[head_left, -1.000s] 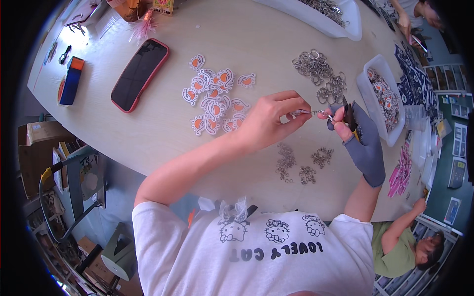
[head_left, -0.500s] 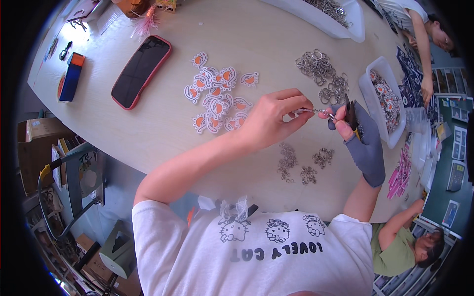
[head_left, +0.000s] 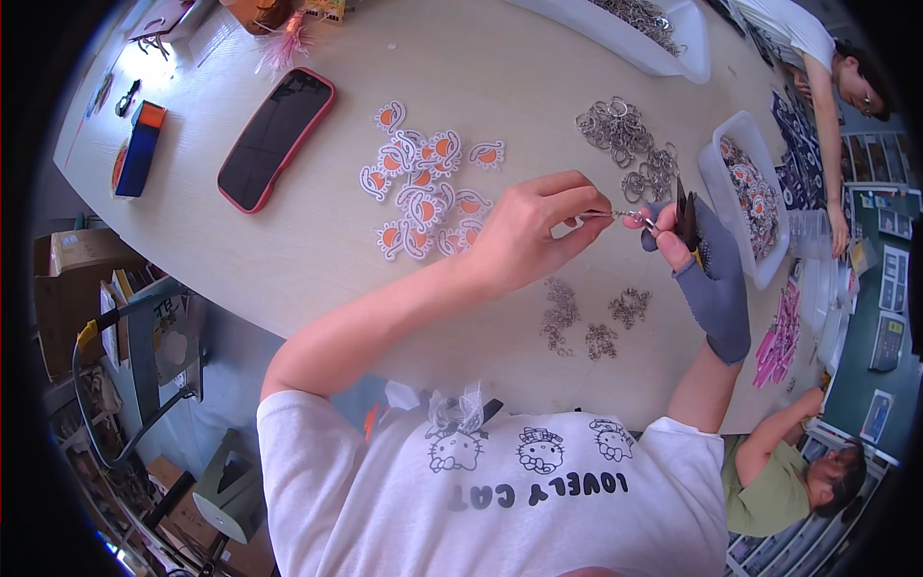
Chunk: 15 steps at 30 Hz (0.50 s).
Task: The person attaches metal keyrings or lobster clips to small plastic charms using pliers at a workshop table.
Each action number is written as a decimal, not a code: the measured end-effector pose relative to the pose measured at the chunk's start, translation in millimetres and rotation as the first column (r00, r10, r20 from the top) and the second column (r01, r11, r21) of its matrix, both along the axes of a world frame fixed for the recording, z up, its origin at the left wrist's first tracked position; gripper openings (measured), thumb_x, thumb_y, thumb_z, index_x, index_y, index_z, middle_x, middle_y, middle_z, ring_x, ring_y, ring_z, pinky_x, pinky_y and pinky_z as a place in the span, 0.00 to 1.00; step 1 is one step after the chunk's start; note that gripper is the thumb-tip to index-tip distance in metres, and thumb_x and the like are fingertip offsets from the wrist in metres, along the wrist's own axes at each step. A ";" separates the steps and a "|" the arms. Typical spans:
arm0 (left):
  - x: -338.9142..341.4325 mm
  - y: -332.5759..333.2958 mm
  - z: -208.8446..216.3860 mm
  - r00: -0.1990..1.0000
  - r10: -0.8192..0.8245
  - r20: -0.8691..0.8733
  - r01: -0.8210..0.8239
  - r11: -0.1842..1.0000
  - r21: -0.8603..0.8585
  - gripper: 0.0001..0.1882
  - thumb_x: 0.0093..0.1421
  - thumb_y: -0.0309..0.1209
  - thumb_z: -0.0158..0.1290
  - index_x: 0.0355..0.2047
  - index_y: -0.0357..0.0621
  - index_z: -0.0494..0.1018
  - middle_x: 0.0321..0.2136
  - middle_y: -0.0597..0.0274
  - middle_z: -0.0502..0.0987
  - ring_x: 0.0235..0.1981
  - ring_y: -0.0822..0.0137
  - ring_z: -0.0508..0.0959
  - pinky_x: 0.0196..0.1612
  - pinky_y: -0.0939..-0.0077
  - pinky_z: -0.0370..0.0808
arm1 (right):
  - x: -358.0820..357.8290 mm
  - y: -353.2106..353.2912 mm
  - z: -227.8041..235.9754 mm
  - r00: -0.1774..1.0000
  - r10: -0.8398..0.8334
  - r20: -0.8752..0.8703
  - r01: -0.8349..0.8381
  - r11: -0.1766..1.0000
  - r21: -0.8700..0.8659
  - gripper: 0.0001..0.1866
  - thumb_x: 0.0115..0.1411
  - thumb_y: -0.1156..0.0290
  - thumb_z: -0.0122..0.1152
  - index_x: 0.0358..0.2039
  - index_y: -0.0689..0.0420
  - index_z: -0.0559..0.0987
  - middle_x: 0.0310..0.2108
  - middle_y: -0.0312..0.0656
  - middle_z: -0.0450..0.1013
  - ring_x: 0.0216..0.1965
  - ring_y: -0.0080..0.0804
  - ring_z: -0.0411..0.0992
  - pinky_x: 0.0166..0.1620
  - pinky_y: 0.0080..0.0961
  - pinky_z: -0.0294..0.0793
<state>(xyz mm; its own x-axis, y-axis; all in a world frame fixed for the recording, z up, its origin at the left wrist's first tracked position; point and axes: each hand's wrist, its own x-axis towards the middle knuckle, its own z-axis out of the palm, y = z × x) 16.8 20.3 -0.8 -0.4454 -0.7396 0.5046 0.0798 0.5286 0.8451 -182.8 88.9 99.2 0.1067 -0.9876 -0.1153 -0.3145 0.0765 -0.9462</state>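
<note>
Above the smooth table [head_left: 322, 255], a thin, flat charm [head_left: 594, 214] on a shiny chain [head_left: 625, 215] is pinched by the left hand [head_left: 527, 234], the chain's end and dark pliers [head_left: 686, 219] clamped in the grey-gloved right hand [head_left: 711, 284].

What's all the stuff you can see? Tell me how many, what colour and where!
Smooth tabletop: one, pale, middle
Rectangular cased phone: one, black and red, left
Upright box: one, blue and orange, far left
Feathery tassel: one, pink, upper left
Flat printed charms: about a dozen loose, white and orange, left of centre
Metal key rings: uncountable heap, silver, upper right
Tiny metal rings: three heaps, silver, below the hands
Plastic trays: two, white, top and right
Slim sticks: uncountable bunch, pink, right
Co-workers: two, white and green tops, right
Slim pliers: one, black and yellow, right hand
Metal-linked piece: one, silver, between hands
Left hand: one, ungloved, centre
Right hand: one, grey fingerless glove, right of centre
</note>
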 end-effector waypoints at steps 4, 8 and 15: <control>-0.2 -0.3 -0.9 1.000 0.005 -0.009 -0.006 1.000 -0.010 0.08 0.56 0.16 0.61 0.36 0.36 0.80 0.33 0.59 0.81 0.32 0.65 0.81 0.34 0.73 0.78 | -0.5 1.2 1.6 0.999 -0.015 -0.041 0.016 1.000 0.014 0.04 0.69 0.75 0.55 0.39 0.62 0.73 0.38 0.38 0.72 0.51 0.29 0.74 0.55 0.27 0.69; -0.7 0.2 0.8 1.000 -0.001 -0.013 0.001 1.000 -0.014 0.08 0.56 0.16 0.62 0.36 0.37 0.80 0.33 0.59 0.81 0.32 0.65 0.81 0.34 0.73 0.79 | -1.0 0.9 2.4 1.000 -0.010 -0.025 0.010 1.000 0.020 0.04 0.69 0.75 0.55 0.39 0.62 0.73 0.38 0.38 0.72 0.51 0.29 0.74 0.56 0.27 0.69; 0.6 1.6 -1.6 1.000 0.001 0.003 -0.001 1.000 -0.003 0.08 0.56 0.16 0.61 0.36 0.38 0.80 0.33 0.60 0.80 0.32 0.65 0.82 0.35 0.73 0.79 | 0.9 0.6 1.7 1.000 0.019 -0.022 -0.019 1.000 0.018 0.03 0.69 0.76 0.54 0.38 0.62 0.72 0.39 0.40 0.72 0.51 0.30 0.75 0.56 0.27 0.69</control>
<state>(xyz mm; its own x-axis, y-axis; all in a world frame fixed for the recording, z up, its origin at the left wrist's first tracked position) 17.3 22.0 -2.4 -0.4463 -0.7384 0.5055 0.0766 0.5313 0.8437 -181.9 89.5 100.9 0.1228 -0.9831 -0.1356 -0.3371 0.0872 -0.9374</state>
